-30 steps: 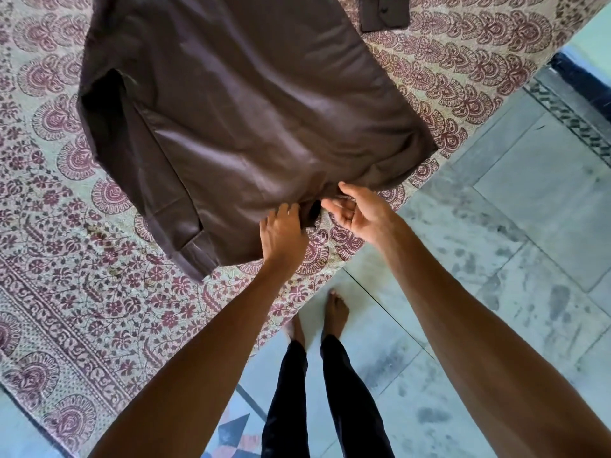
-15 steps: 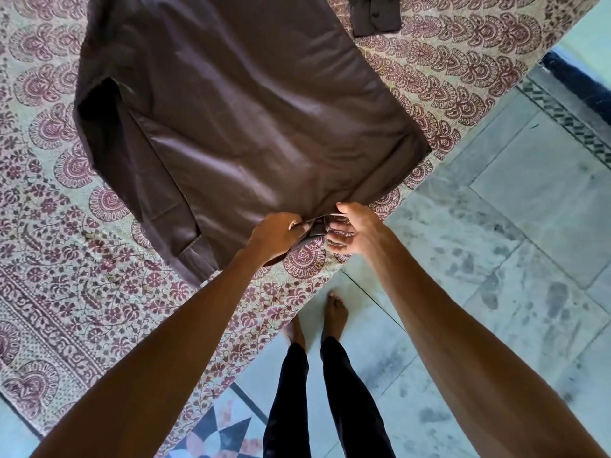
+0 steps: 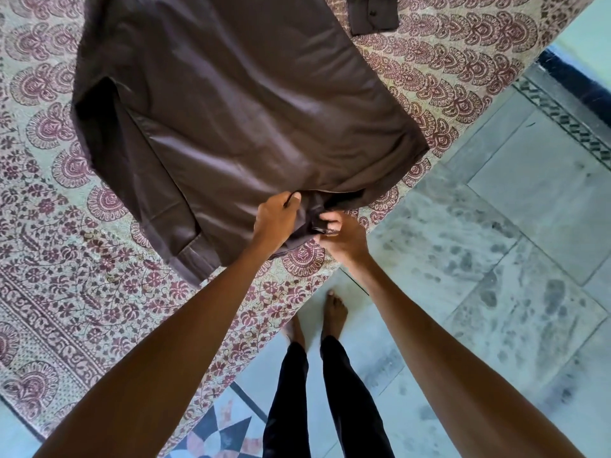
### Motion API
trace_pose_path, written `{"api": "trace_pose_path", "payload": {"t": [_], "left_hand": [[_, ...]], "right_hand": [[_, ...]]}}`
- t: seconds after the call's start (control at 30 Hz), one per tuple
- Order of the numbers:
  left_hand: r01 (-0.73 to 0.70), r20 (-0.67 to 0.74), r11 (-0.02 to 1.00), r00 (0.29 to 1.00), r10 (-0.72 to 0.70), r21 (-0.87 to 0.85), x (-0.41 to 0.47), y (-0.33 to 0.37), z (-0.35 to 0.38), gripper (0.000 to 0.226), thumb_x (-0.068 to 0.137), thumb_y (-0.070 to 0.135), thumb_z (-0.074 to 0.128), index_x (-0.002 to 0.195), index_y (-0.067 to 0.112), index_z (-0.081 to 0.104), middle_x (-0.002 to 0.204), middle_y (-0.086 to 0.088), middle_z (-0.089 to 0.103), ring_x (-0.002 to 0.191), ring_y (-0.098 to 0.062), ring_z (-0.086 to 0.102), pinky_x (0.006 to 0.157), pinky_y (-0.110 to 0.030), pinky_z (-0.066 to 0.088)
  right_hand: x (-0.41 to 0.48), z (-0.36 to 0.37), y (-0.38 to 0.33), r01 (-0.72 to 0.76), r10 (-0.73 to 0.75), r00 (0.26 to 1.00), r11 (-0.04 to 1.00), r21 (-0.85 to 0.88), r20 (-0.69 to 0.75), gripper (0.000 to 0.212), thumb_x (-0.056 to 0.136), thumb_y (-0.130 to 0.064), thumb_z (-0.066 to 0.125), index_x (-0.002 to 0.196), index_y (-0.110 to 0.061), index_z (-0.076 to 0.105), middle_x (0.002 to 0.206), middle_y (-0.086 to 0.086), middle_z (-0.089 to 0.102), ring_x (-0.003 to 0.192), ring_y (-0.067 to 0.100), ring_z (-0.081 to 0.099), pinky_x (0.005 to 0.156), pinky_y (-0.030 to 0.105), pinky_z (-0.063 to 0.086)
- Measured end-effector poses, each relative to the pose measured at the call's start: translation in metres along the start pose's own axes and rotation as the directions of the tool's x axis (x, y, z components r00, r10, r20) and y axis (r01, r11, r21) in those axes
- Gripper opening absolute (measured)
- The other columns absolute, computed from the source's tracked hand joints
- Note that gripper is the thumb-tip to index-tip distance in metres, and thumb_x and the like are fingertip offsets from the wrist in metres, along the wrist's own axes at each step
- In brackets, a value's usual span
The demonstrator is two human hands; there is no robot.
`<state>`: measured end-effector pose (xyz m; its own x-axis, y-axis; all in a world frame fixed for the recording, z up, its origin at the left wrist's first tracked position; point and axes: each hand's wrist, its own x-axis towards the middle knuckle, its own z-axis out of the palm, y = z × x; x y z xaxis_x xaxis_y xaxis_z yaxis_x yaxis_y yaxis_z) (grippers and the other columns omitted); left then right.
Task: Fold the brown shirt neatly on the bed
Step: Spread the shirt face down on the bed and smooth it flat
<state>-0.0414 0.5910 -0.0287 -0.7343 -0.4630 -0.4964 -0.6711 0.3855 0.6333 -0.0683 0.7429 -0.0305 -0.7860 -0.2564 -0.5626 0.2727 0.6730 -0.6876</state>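
Spread flat on the bed (image 3: pixel 66 276): brown shirt (image 3: pixel 231 110), one sleeve folded along its left side, hem at the bed's near edge. Clenched on that hem: left grip (image 3: pixel 276 219), knuckles up, thumb over the fabric. Just beside it: right grip (image 3: pixel 340 236), fingers curled, pinching a bunched bit of the same hem. Toward the far edge: dark cloth piece (image 3: pixel 373 14). Right of the bed: tiled floor (image 3: pixel 496 242).
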Motion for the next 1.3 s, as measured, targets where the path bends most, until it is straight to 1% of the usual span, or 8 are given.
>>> {"api": "trace_pose_path", "payload": {"t": [0.2, 0.33, 0.47, 0.6, 0.8, 0.93, 1.03, 1.3], "left_hand": [[-0.071, -0.025, 0.997, 0.997, 0.071, 0.015, -0.001, 0.007, -0.007, 0.044, 0.096, 0.04, 0.047, 0.058, 0.02, 0.038, 0.052, 0.005, 0.04, 0.058, -0.023, 0.041, 0.058, -0.033, 0.032], [-0.123, -0.056, 0.992, 0.991, 0.122, -0.001, -0.002, 0.007, -0.007, 0.039, 0.096, 0.038, 0.048, 0.066, 0.015, 0.045, 0.053, 0.004, 0.041, 0.055, -0.021, 0.039, 0.056, -0.031, 0.032], [-0.157, -0.09, 0.987, 0.984, 0.154, -0.028, -0.004, 0.01, -0.008, 0.041, 0.097, 0.035, 0.049, 0.063, 0.013, 0.042, 0.051, 0.004, 0.035, 0.049, -0.014, 0.032, 0.054, -0.032, 0.029], [-0.162, -0.087, 0.987, 0.983, 0.159, -0.023, -0.009, 0.011, -0.009, 0.045, 0.097, 0.032, 0.051, 0.057, 0.022, 0.034, 0.05, 0.005, 0.034, 0.048, -0.011, 0.032, 0.053, -0.031, 0.028], [-0.222, -0.159, 0.975, 0.964, 0.215, -0.027, -0.015, 0.007, -0.01, 0.034, 0.098, 0.031, 0.05, 0.067, 0.021, 0.045, 0.051, 0.009, 0.037, 0.046, -0.006, 0.034, 0.047, -0.018, 0.027], [-0.243, -0.209, 0.967, 0.953, 0.221, -0.082, -0.016, 0.002, -0.01, 0.032, 0.099, 0.03, 0.048, 0.071, 0.015, 0.048, 0.053, 0.009, 0.037, 0.047, -0.006, 0.032, 0.046, -0.016, 0.027], [-0.248, -0.196, 0.964, 0.954, 0.227, -0.095, -0.019, -0.001, -0.008, 0.032, 0.099, 0.03, 0.048, 0.071, 0.015, 0.047, 0.053, 0.008, 0.036, 0.048, -0.006, 0.033, 0.047, -0.017, 0.027], [-0.266, -0.162, 0.956, 0.956, 0.246, -0.12, -0.022, -0.002, -0.006, 0.032, 0.099, 0.025, 0.05, 0.069, 0.016, 0.045, 0.052, 0.01, 0.034, 0.048, -0.005, 0.034, 0.048, -0.015, 0.028]], "right_hand": [[0.003, 0.005, 0.004, -0.031, -0.016, 0.958, 0.987, -0.159, -0.285, 0.017, 0.079, -0.022, 0.072, 0.094, -0.015, 0.069, 0.091, 0.006, 0.075, 0.076, 0.021, 0.07, 0.066, 0.032, 0.056], [0.011, 0.005, -0.007, -0.368, 0.455, 0.887, 0.799, 0.476, -0.078, 0.014, 0.091, -0.023, 0.066, 0.101, -0.014, 0.065, 0.075, 0.006, 0.07, 0.063, 0.019, 0.069, 0.043, 0.024, 0.049], [0.004, 0.0, -0.008, -0.426, 0.496, 0.859, 0.549, 0.719, 0.13, 0.029, 0.087, -0.026, 0.072, 0.108, -0.009, 0.064, 0.079, -0.002, 0.064, 0.068, 0.013, 0.069, 0.035, 0.016, 0.031], [0.006, -0.002, 0.002, -0.439, 0.515, 0.852, 0.606, 0.664, 0.094, 0.034, 0.085, -0.038, 0.073, 0.104, -0.011, 0.065, 0.089, 0.0, 0.07, 0.054, 0.003, 0.064, 0.036, 0.015, 0.03], [0.01, -0.006, 0.004, -0.4, 0.534, 0.845, 0.682, 0.612, -0.043, 0.014, 0.077, 0.002, 0.075, 0.084, -0.005, 0.065, 0.082, 0.01, 0.069, 0.054, 0.012, 0.059, 0.039, 0.014, 0.041], [0.015, -0.006, 0.011, -0.217, 0.396, 0.867, 0.847, 0.485, -0.303, 0.021, 0.078, -0.013, 0.075, 0.071, -0.026, 0.06, 0.079, 0.003, 0.072, 0.067, 0.019, 0.061, 0.068, 0.042, 0.055], [0.007, -0.006, 0.011, -0.143, 0.326, 0.877, 0.878, 0.457, -0.352, 0.024, 0.078, -0.018, 0.078, 0.075, -0.029, 0.057, 0.065, -0.005, 0.063, 0.06, 0.017, 0.057, 0.066, 0.047, 0.055], [0.006, -0.011, 0.01, -0.328, 0.436, 0.883, 0.84, 0.433, -0.176, 0.033, 0.078, -0.036, 0.079, 0.098, -0.015, 0.064, 0.082, 0.004, 0.071, 0.064, 0.015, 0.067, 0.054, 0.023, 0.054]]}}
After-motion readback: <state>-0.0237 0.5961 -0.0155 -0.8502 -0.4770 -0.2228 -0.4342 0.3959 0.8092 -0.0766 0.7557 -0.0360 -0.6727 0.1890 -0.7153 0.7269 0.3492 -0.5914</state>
